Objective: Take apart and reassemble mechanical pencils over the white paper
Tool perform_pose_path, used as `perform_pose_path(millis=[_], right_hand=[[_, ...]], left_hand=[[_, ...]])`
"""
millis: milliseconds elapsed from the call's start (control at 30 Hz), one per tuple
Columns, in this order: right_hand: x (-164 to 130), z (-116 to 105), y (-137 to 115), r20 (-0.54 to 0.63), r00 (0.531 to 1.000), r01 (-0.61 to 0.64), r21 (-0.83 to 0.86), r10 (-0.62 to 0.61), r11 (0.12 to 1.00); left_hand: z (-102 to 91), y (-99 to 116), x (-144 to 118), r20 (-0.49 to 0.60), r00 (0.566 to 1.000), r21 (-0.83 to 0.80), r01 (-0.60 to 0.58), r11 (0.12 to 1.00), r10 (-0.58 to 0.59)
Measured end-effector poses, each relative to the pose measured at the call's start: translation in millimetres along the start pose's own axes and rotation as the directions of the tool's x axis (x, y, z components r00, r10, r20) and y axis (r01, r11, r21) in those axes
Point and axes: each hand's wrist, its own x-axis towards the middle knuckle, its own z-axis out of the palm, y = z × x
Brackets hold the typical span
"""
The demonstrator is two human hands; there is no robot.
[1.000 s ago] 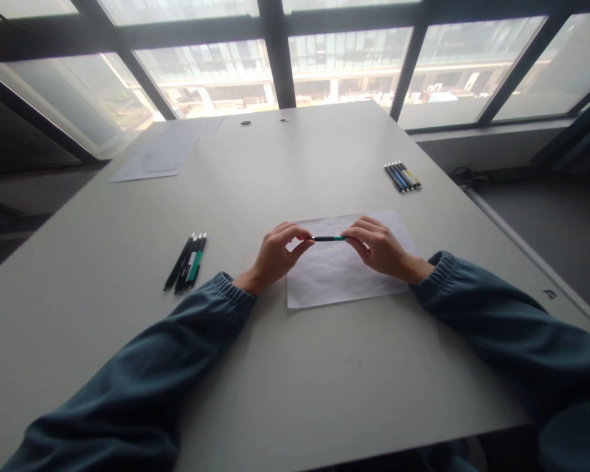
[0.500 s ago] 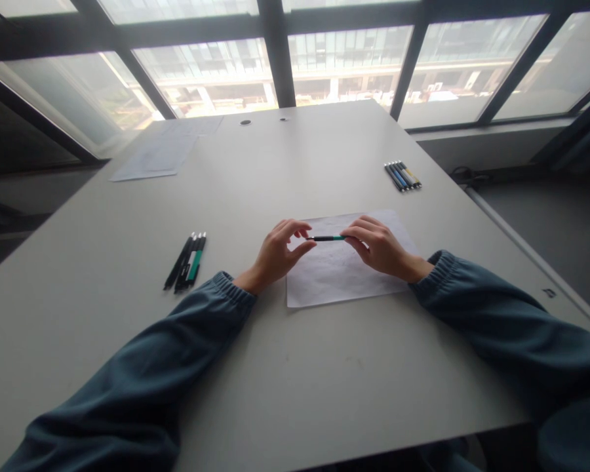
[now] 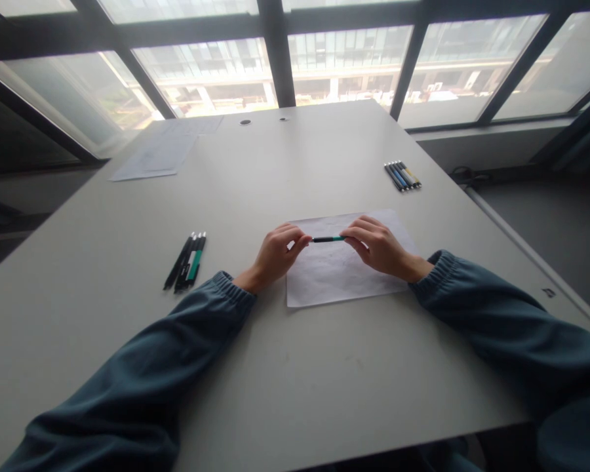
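While both hands meet over the middle of the bench (image 3: 295,367), a slim green-and-black pen (image 3: 328,239) lies level between them, held just above a white sheet of paper (image 3: 344,278). The left hand (image 3: 274,254) pinches the pen's left end between thumb and curled fingers (image 3: 299,239), and the right hand (image 3: 378,248) pinches the other end in the same way, its fingers (image 3: 354,235) bent over the barrel. Only the short middle stretch of the pen shows between the two grips. The sheet lies flat under the hands, its near edge roughly parallel to the near edge of the bench, and faint marks can be made out on it, too dim to read. Both forearms, in dark blue-green sleeves, rest on the bench and run back toward its near corners. Near the left edge of the bench lies a small bunch of dark pens (image 3: 187,262), one with a green barrel, side by side and well apart from the left hand. Toward the far right edge sits a second row of pens (image 3: 402,176), some blue and one yellowish, also touching one another. More sheets of paper (image 3: 155,156) lie at the far left corner, beside the windows.
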Motion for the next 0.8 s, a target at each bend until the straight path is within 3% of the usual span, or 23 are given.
perform_pose_path(millis=[800], right_hand=[[-0.3,0.3,0.3,-0.014,1.000,-0.014,-0.012,0.014,1.000]], left_hand=[[-0.9,5.3,1.4,-0.080,0.994,-0.048,-0.073,0.996,0.069]])
